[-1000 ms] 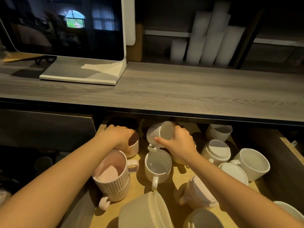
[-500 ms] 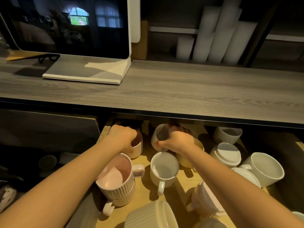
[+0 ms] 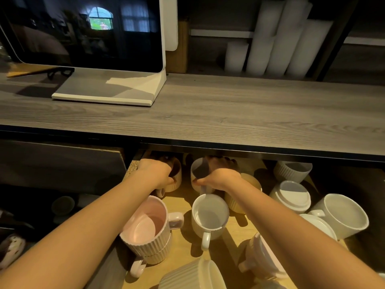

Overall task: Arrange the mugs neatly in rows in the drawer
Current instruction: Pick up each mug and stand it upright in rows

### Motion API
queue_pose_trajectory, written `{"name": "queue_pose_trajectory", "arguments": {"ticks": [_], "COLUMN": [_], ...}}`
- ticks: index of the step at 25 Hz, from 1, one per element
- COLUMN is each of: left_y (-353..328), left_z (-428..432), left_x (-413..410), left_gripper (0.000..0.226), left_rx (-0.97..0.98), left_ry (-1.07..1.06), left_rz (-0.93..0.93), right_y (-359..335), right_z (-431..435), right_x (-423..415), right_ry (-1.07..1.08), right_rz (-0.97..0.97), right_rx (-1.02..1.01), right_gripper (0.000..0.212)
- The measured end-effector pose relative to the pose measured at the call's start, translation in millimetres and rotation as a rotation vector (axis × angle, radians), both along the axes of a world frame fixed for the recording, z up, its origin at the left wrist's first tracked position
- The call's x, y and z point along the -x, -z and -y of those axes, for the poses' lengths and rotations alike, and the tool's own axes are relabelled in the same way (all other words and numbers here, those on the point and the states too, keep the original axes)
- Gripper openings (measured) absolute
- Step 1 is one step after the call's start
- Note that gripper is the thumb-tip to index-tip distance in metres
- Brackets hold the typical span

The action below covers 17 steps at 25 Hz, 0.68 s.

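Your right hand [image 3: 220, 177] curls over the rim of a shaded white mug [image 3: 198, 171], thumb pinching low by its handle, while your left hand [image 3: 156, 174] wraps round a tan ribbed mug [image 3: 177, 180]. Both mugs stand mouth up at the far edge of the drawer [image 3: 181, 200], side by side but apart, the tan one in the far left corner. At the drawer's near edge a sideways ribbed mug [image 3: 187, 276] lies with its mouth to the right. Just beyond it, by the left edge, two pink mugs [image 3: 145, 228] sit stacked one inside the other. Beside them, near the middle, stands an open white mug [image 3: 209, 213], handle toward you. Under your right forearm a tipped mug [image 3: 260, 255] shows its base. Toward the right edge a big white mug [image 3: 343, 215] lies on its side, and two bottom-up mugs [image 3: 291, 195] sit just left of it. A yellow mug [image 3: 234, 204] stands behind your right wrist, and a far ribbed mug [image 3: 293, 171] stands upright near the far right corner. Above the drawer runs the grey countertop [image 3: 229, 113], which carries a monitor [image 3: 83, 32] at its left, with white rolls [image 3: 277, 38] on the shelf behind.
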<state>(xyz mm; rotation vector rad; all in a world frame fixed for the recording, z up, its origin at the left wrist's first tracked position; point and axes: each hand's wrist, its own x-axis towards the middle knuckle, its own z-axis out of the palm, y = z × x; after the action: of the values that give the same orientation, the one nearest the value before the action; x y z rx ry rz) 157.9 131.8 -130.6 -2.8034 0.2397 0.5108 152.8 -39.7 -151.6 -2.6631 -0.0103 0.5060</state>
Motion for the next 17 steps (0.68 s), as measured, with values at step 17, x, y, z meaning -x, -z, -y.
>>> {"name": "queue_pose_trajectory", "arguments": {"ticks": [17], "left_y": [-24], "left_z": [14], "left_x": [27], "left_gripper": [0.048], "left_rx": [0.048], "left_ry": [0.043], "left_rz": [0.053], "right_y": [-4], "right_z": [35], "right_x": [14], "right_ry": [-0.106], "right_rz": [0.188], "right_rx": [0.068], "right_gripper": [0.039]}}
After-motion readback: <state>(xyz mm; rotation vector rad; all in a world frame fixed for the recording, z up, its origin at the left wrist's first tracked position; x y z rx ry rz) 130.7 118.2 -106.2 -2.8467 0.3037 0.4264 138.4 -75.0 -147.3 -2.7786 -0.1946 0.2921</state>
